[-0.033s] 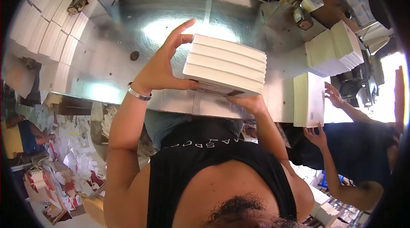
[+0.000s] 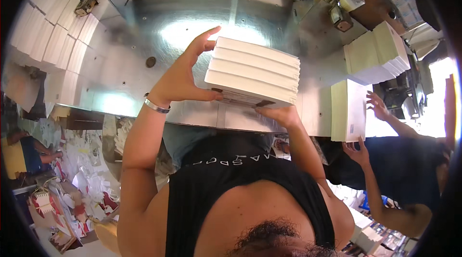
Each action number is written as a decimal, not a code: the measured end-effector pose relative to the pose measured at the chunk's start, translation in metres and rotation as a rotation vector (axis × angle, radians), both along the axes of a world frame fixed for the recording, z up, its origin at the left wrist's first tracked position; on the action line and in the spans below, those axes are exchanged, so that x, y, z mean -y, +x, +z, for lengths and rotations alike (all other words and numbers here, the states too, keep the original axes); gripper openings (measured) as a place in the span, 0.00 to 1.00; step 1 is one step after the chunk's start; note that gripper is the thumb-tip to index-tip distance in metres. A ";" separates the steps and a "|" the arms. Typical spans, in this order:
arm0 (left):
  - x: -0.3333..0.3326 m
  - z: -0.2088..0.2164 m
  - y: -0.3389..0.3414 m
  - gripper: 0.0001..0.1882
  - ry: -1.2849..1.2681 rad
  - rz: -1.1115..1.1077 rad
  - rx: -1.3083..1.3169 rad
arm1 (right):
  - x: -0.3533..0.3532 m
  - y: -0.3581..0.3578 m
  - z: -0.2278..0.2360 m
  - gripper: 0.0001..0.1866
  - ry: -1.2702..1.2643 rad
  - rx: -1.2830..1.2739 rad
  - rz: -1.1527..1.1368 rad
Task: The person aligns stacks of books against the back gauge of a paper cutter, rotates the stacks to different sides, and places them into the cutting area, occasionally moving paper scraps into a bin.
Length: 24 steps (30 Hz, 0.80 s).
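Above the near part of a metal table, both my hands hold a stack of several thick white paper blocks point(image 2: 252, 69), which look like unbound or paperback books. My left hand point(image 2: 180, 76) grips the left end, thumb along the near lower edge and fingers at the far corner, the index finger lifted off. My right hand point(image 2: 281, 116) holds the near right side from below; its thumb shows at the bottom edge and its other fingers are hidden behind the stack. The underside carries dark marks and printing. On the right side the blocks' ends are slightly uneven.
The metal table point(image 2: 192, 112) spans the front. Tall paper stacks point(image 2: 62, 30) stand at far left, with more stacks point(image 2: 375, 54) at right. Beside them a co-worker's hands point(image 2: 358, 151) touch an upright paper block point(image 2: 347, 112). Paper scraps point(image 2: 91, 160) litter the floor at left.
The stack has shifted very slightly up and to the left in the picture. My left index finger sits slightly lower. Both hands keep their hold.
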<state>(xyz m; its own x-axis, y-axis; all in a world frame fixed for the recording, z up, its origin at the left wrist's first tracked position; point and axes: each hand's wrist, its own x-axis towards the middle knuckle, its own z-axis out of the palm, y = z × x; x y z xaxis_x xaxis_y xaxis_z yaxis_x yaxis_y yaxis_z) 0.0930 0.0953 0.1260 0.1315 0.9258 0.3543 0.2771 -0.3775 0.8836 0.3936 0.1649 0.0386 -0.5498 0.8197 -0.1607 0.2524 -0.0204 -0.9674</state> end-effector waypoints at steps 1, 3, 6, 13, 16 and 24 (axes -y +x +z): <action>-0.001 -0.013 -0.003 0.61 0.003 -0.009 -0.005 | 0.001 -0.001 0.001 0.59 -0.003 0.000 -0.001; 0.004 -0.035 -0.004 0.60 -0.086 -0.002 -0.037 | 0.000 -0.004 0.003 0.59 0.029 -0.039 0.010; 0.008 -0.045 0.001 0.60 -0.188 -0.003 -0.052 | -0.004 0.002 -0.009 0.60 0.095 0.009 0.023; 0.008 -0.043 0.013 0.63 0.099 0.040 0.170 | -0.004 0.000 -0.008 0.54 0.110 0.011 -0.005; 0.007 -0.042 0.011 0.60 0.139 0.031 0.123 | -0.001 0.000 -0.008 0.52 0.014 -0.078 -0.014; 0.008 -0.059 0.006 0.51 0.120 -0.005 0.191 | 0.006 -0.002 -0.002 0.48 0.049 -0.042 -0.029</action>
<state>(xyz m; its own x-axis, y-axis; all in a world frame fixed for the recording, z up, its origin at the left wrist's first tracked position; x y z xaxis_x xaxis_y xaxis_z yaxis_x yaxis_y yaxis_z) 0.0988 0.0871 0.0670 0.0563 0.8750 0.4808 0.1069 -0.4840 0.8685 0.3912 0.1593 0.0361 -0.5308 0.8419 -0.0969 0.2111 0.0207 -0.9772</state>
